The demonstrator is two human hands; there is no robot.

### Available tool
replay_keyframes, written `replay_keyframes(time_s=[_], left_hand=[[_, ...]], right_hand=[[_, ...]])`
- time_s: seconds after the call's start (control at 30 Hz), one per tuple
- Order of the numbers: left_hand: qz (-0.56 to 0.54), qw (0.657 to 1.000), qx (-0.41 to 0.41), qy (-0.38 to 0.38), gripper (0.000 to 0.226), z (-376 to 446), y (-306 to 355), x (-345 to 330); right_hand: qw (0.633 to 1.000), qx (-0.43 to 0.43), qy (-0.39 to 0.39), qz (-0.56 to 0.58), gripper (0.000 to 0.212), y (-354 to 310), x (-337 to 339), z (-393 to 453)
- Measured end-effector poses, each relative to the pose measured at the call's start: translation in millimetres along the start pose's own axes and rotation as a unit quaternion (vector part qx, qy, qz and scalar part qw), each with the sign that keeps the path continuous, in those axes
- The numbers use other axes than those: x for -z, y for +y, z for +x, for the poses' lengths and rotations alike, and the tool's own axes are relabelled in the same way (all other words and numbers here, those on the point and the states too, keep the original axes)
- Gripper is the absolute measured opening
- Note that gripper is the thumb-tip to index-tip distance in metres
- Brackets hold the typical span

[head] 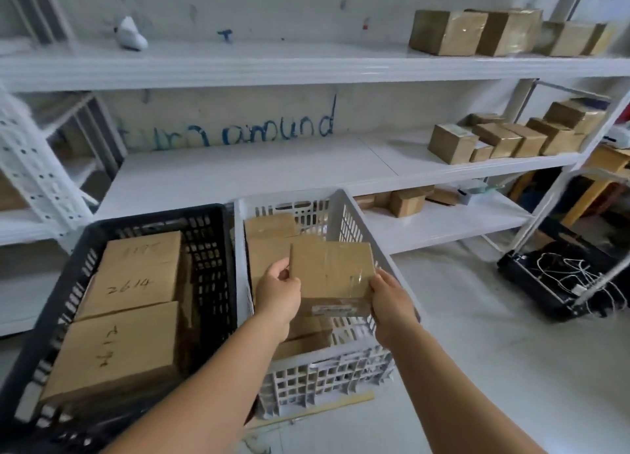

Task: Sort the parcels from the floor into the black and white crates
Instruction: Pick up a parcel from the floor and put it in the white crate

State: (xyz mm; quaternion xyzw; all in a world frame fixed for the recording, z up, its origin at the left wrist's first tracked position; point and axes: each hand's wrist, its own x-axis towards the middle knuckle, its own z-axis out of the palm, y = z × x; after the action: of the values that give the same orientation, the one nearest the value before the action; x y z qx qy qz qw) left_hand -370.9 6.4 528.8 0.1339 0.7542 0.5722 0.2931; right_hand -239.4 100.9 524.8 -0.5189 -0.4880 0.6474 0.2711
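I hold a taped brown cardboard parcel [332, 278] above the white crate [347, 218]. My left hand [278, 293] grips its left edge and my right hand [392, 303] grips its lower right corner. A printed label shows on the parcel's near side. Inside the white crate lie other brown parcels [271, 228], partly hidden by the held one. The black crate [211, 276] stands to the left, touching the white one, and holds three parcels with handwritten numbers [136, 276].
White metal shelving [272, 68] runs behind the crates, with several brown boxes [494, 140] on its right side. A black trolley with white cables [559, 276] stands on the floor at the right. A wooden table [610, 164] is at the far right.
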Motion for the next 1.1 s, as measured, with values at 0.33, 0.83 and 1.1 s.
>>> replay_keyframes(time_s=[0.33, 0.83, 1.1], left_hand=[[0.382, 0.919, 0.097, 0.030, 0.072, 68.7, -53.9, -22.4], [0.490, 0.862, 0.108, -0.073, 0.081, 72.1, -70.3, -31.0], [0.448, 0.885, 0.095, -0.082, 0.074, 67.4, -72.9, -23.1]], right_hand=[[0.974, -0.118, -0.095, -0.171, 0.040, 31.3, -44.3, 93.0], [0.942, -0.175, -0.154, -0.240, 0.045, 63.6, -89.9, 108.0], [0.932, -0.166, -0.165, -0.278, 0.048, 51.6, -84.9, 98.0]])
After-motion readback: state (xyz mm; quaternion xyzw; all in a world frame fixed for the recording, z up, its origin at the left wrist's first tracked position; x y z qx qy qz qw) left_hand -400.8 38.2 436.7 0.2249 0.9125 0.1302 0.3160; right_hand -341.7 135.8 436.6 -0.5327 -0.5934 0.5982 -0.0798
